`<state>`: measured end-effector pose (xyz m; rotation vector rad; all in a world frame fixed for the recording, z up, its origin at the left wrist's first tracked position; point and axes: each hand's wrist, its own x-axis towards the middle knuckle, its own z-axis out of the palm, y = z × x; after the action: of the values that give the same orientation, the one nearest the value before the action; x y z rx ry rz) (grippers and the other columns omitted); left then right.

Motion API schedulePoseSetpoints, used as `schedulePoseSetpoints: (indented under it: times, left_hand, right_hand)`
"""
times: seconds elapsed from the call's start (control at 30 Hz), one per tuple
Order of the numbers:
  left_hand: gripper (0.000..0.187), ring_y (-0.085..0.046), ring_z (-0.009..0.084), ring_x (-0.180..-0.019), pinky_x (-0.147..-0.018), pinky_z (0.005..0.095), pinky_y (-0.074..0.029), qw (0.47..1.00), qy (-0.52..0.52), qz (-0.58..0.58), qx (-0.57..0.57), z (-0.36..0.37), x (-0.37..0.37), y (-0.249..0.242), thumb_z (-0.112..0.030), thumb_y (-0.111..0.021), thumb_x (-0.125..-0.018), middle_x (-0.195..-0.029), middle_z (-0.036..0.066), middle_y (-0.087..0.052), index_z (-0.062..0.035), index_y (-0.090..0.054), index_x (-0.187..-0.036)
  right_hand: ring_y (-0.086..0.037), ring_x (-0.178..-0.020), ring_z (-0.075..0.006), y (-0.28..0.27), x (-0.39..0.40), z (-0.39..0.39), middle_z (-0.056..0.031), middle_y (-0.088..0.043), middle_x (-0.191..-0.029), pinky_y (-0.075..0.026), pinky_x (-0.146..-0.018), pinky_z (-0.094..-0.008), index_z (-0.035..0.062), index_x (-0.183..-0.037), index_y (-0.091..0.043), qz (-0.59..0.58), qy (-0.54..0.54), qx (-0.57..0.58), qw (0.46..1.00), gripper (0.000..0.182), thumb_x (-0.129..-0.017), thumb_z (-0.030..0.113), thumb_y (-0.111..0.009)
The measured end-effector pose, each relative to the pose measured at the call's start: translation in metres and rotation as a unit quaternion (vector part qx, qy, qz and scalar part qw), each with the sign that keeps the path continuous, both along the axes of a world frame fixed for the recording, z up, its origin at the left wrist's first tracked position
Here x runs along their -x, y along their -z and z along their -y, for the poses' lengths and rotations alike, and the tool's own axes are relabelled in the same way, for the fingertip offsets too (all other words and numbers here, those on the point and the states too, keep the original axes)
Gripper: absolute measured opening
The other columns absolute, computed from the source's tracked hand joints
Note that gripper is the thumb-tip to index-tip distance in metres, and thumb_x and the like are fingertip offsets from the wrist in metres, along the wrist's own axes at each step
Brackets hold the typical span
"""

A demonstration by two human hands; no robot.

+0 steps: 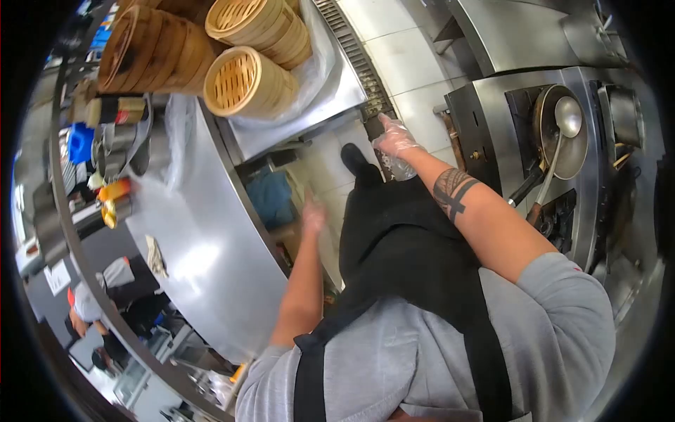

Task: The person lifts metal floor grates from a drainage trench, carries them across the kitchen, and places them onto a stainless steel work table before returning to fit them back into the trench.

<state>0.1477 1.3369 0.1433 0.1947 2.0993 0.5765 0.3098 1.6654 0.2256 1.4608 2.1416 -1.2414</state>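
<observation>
Clear, crumpled plastic (401, 169), upper centre of the frame, looks light and slippery, best pinched by a fold; I cannot tell whether the gloved right hand's (397, 139) fingers clamp it, nor how the blurred left hand's (313, 214) stand

Your light: bright, white glare mid-desk (200, 264) | your left hand (313, 214): motion-blurred | your view: fisheye-curved edges, black corners | far-left background: soft

The counter (184, 243) is glossy, smooth metal.
</observation>
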Motion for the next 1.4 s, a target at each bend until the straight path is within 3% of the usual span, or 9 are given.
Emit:
schedulePoseSetpoints:
  times: [0.07,0.1,0.17,0.33,0.67,0.83,1.0,1.2,1.4]
  left_hand:
    - [0.082,-0.069,0.0317,-0.102,-0.089,0.0406,-0.054,0.998,0.013,0.055,-0.009,-0.024,0.050,0.045,-0.028,-0.069,-0.090,-0.120,0.023,-0.071,-0.0103,-0.031,-0.160]
    - [0.068,-0.066,0.0342,-0.109,-0.096,0.0448,-0.050,0.953,0.267,-0.142,-0.008,-0.030,0.080,0.081,-0.028,-0.058,-0.096,-0.124,0.025,-0.068,-0.0079,-0.036,-0.157]
    - [0.057,-0.063,0.0368,-0.117,-0.103,0.0491,-0.047,0.798,0.507,-0.326,-0.021,-0.059,0.147,0.113,-0.028,-0.048,-0.103,-0.127,0.028,-0.065,-0.0055,-0.040,-0.154]
    - [0.051,-0.060,0.0391,-0.123,-0.110,0.0470,-0.044,0.830,0.502,-0.190,0.148,-0.100,0.219,0.113,-0.034,-0.054,-0.102,-0.135,0.024,-0.063,-0.0065,-0.054,-0.144]
    - [0.045,-0.063,0.0389,-0.115,-0.103,0.0483,-0.048,0.853,0.457,-0.129,0.215,-0.085,0.245,0.093,-0.033,-0.054,-0.102,-0.130,0.021,-0.065,-0.0035,-0.059,-0.136]
    - [0.043,-0.064,0.0388,-0.111,-0.099,0.0490,-0.050,0.884,0.408,-0.082,0.212,-0.074,0.218,0.078,-0.033,-0.054,-0.102,-0.128,0.020,-0.066,-0.0020,-0.062,-0.132]
    - [0.042,-0.066,0.0386,-0.107,-0.096,0.0496,-0.053,0.920,0.332,-0.023,0.208,-0.065,0.181,0.056,-0.032,-0.054,-0.102,-0.125,0.018,-0.068,-0.0005,-0.064,-0.127]
    - [0.041,-0.067,0.0385,-0.102,-0.091,0.0504,-0.055,0.959,0.176,0.055,0.214,-0.056,0.130,0.014,-0.032,-0.054,-0.102,-0.122,0.016,-0.069,0.0013,-0.067,-0.122]
    - [0.056,-0.068,0.0383,-0.101,-0.084,0.0546,-0.057,0.973,-0.097,0.133,0.159,-0.068,0.059,-0.061,-0.010,-0.061,-0.098,-0.126,0.019,-0.066,-0.0091,-0.044,-0.151]
  right_hand:
    - [-0.045,-0.141,-0.0392,0.013,0.020,-0.019,-0.0253,-0.051,-0.146,-0.043,-0.115,-0.0439,0.0122,-0.155,-0.039,0.011,0.000,-0.011,1.000,0.084,-0.080,0.027,-0.075]
    - [-0.045,-0.141,-0.0400,0.020,0.031,-0.029,-0.0254,-0.052,-0.143,-0.043,-0.115,-0.0450,0.0138,-0.155,-0.037,0.008,-0.006,-0.021,1.000,0.086,-0.079,0.026,-0.076]
    - [-0.046,-0.139,-0.0407,0.035,0.057,-0.054,-0.0259,-0.052,-0.142,-0.043,-0.114,-0.0461,0.0175,-0.157,-0.034,0.009,-0.006,-0.029,1.000,0.089,-0.079,0.026,-0.077]
    - [-0.056,-0.125,-0.0425,0.066,0.076,-0.082,-0.0246,-0.054,-0.139,-0.048,-0.106,-0.0470,0.0152,-0.144,-0.054,-0.088,-0.150,-0.116,0.978,0.070,-0.079,0.019,-0.078]
    - [-0.056,-0.125,-0.0398,0.069,0.083,-0.053,-0.0201,-0.057,-0.137,-0.046,-0.108,-0.0465,0.0118,-0.137,-0.060,-0.285,-0.043,-0.100,0.952,0.053,-0.085,0.017,-0.071]
    - [-0.049,-0.134,-0.0390,0.094,0.065,-0.056,-0.0200,-0.048,-0.144,-0.044,-0.111,-0.0452,0.0150,-0.149,-0.046,-0.136,-0.003,-0.017,0.990,0.072,-0.084,0.022,-0.075]
    - [-0.051,-0.131,-0.0426,0.147,0.029,-0.073,-0.0271,-0.052,-0.139,-0.042,-0.111,-0.0443,0.0011,-0.149,-0.039,-0.038,0.012,0.011,0.999,0.079,-0.083,0.025,-0.076]
    - [-0.060,-0.125,-0.0375,0.165,0.006,-0.130,-0.0244,-0.064,-0.130,-0.048,-0.107,-0.0433,-0.0011,-0.123,-0.061,0.071,-0.032,0.121,0.990,0.041,-0.085,0.013,-0.063]
    - [-0.060,-0.126,-0.0370,0.144,0.008,-0.219,-0.0241,-0.065,-0.130,-0.048,-0.107,-0.0429,0.0016,-0.119,-0.066,0.071,-0.083,0.109,0.988,0.038,-0.084,0.014,-0.059]
